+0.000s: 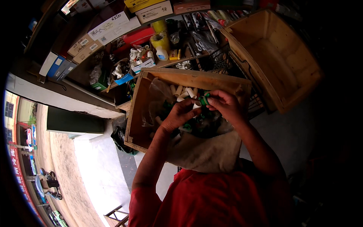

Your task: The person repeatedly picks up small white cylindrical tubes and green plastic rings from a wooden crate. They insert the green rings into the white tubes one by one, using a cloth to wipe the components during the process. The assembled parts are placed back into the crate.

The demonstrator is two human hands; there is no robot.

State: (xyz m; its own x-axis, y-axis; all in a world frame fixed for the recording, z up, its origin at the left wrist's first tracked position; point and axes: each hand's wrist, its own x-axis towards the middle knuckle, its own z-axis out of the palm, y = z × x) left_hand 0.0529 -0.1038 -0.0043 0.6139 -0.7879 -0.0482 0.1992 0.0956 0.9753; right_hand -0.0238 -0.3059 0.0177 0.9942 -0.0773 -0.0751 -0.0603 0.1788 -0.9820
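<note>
Over a wooden crate (130, 125), my two hands are close together. My left hand (179, 113) is closed on a short white plastic tube (197, 105). My right hand (225, 103) pinches a small green plastic fitting (203, 100), right beside the tube's end; whether the two pieces touch I cannot tell. Below and behind my hands the crate holds several white tube pieces (188, 92), dark green parts and a clear plastic bag (159, 89). A beige cloth (204, 154) hangs over the crate's near side.
A second wooden box (280, 49) stands tilted at the far right. Behind the crate a cluttered shelf carries a container of white fittings (140, 56), a yellow tape roll (160, 40), a small white bottle (162, 53) and cardboard boxes (113, 26). A doorway opens on the left.
</note>
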